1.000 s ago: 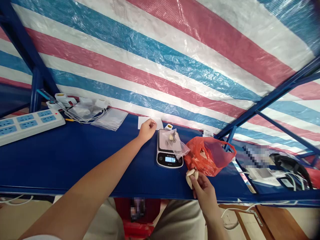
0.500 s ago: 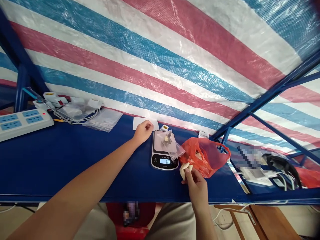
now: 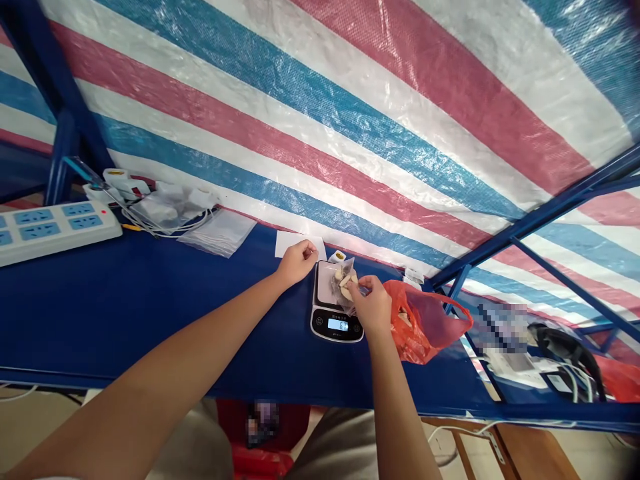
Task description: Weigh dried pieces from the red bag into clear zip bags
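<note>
Over the digital kitchen scale (image 3: pixel 326 325), my right hand (image 3: pixel 374 305) is closed on several pale cream pieces (image 3: pixel 346 287), smooth and wedge-like. Its fingertips are at a small clear plastic bag (image 3: pixel 349 305) lying on the weighing plate (image 3: pixel 325 283). Which pieces lie in the bag and which are in the fingers is hard to tell. The lit display seems to read 67, with any decimal point too small to make out. My left hand (image 3: pixel 297 263) rests just left of the scale with curled fingers and no object seen in them, partly over a white paper (image 3: pixel 286 242).
Right of the scale stands an open red plastic bag (image 3: pixel 425 327) with some pieces inside. A white socket strip (image 3: pixel 60 230), cables (image 3: pixel 150 227) and a stack of clear bags (image 3: pixel 220 231) lie at the left. Blue frame bars (image 3: pixel 500 233) and a striped sheet (image 3: pixel 300 133) border the blue table.
My right hand has moved up and left from in front of the red bag to the clear bag on the scale, carrying the pale pieces. My left hand stays beside the scale.
</note>
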Available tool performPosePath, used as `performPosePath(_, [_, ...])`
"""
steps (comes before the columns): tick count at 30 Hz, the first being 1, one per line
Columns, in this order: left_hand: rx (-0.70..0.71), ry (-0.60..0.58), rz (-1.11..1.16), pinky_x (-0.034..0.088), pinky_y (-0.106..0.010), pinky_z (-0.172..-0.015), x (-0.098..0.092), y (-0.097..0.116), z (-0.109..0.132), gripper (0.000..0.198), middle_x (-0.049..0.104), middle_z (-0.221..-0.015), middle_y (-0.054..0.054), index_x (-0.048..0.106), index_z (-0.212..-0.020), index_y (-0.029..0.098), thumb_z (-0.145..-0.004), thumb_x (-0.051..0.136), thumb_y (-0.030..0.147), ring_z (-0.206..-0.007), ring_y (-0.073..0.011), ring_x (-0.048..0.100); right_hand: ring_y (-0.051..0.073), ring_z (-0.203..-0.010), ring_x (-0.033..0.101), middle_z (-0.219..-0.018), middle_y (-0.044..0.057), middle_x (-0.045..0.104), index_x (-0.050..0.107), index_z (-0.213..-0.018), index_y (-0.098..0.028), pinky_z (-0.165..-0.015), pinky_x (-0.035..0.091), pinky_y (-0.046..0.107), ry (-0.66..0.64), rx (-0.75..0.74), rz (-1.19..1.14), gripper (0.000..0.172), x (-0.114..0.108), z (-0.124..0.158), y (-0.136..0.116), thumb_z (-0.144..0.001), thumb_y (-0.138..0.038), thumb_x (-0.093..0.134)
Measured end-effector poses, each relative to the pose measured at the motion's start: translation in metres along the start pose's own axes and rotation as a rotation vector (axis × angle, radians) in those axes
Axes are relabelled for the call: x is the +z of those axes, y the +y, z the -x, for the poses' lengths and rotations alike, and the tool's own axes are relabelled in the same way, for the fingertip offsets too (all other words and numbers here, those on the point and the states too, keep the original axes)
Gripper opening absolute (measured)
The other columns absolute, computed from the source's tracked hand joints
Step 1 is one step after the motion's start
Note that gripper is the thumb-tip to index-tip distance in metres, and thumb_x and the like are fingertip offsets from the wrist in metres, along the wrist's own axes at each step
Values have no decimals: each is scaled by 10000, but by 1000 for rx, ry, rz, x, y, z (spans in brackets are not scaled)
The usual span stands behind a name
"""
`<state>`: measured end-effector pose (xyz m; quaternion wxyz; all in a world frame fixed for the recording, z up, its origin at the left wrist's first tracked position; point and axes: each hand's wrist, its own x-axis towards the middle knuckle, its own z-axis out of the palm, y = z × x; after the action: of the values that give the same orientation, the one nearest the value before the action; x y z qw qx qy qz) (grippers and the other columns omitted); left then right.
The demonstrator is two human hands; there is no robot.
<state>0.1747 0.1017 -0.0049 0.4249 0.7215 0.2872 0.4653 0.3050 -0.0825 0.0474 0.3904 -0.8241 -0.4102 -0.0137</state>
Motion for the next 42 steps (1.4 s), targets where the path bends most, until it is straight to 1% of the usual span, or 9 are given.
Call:
performPosePath(5, [-20, 15, 14, 408, -297, -610, 0, -4, -2, 98, 559, -610, 28, 591, -757, 226, -815, 602, 305, -577, -150, 526, 239, -812, 641, -938, 103, 733, 663, -955, -189, -765, 483, 351, 178, 76, -161, 399, -17, 24, 9, -865, -576, 620])
performPosePath(7, [-24, 28, 22, 417, -298, -624, 1, -4, -3, 107, 572, -642, 22, 586, -768, 226, -823, 598, 317, -599, -151, 534, 221, -773, 623, -852, 69, 704, 651, -884, -198, -723, 483, 332, 215, 106, -227, 404, -24, 42, 20, -890, -597, 593])
performPosePath(10, [-31, 61, 30, 431, -297, -649, 1, -3, -2, 127, 594, -708, 13, 565, -797, 228, -834, 597, 346, -643, -151, 548, 162, -557, 464, -558, -33, 468, 442, -601, -260, -562, 403, 304, 217, 221, -237, 478, -26, 67, 44, -868, -607, 632])
performPosePath(14, [-47, 113, 3, 389, -292, -633, 0, 3, 0, 259, 516, -654, 28, 474, -715, 230, -818, 639, 401, -621, -141, 487, 128, -464, 298, -477, -70, 271, 241, -525, -302, -462, 267, 296, 200, 347, -271, 599, -17, 74, 76, -816, -593, 676])
performPosePath(19, [-77, 173, -47, 254, -288, -571, -3, 9, 1, 525, 246, -566, 66, 229, -597, 234, -767, 685, 433, -556, -107, 277, 137, -462, 347, -450, -67, 339, 289, -526, -294, -471, 302, 293, 238, 312, -231, 521, -12, 56, 95, -791, -527, 673])
performPosePath(24, [-91, 96, -45, 208, -293, -549, 2, 8, 1, 500, 135, -565, 60, 146, -556, 238, -786, 579, 333, -539, -97, 191, 155, -487, 461, -474, -31, 505, 399, -559, -266, -543, 390, 293, 326, 313, -181, 443, -15, 59, 94, -827, -523, 641])
performPosePath(34, [-78, 71, -41, 286, -284, -582, -3, 7, 2, 418, 277, -559, 57, 274, -577, 225, -802, 597, 364, -553, -110, 314, 125, -521, 369, -523, -71, 354, 345, -587, -264, -560, 345, 280, 316, 160, -188, 484, -18, 67, 78, -871, -572, 588])
performPosePath(38, [-75, 90, -17, 373, -278, -631, 0, 3, 0, 247, 479, -647, 42, 445, -701, 225, -809, 611, 373, -629, -132, 462, 137, -538, 411, -540, -59, 415, 413, -617, -253, -579, 372, 283, 316, 139, -190, 462, -18, 70, 75, -888, -587, 582])
performPosePath(42, [-65, 100, -3, 413, -282, -661, 1, -1, 0, 187, 541, -710, 27, 482, -759, 226, -814, 609, 352, -685, -145, 521, 184, -639, 570, -700, 21, 634, 603, -797, -203, -657, 455, 303, 255, 83, -192, 399, -17, 71, 63, -910, -586, 585])
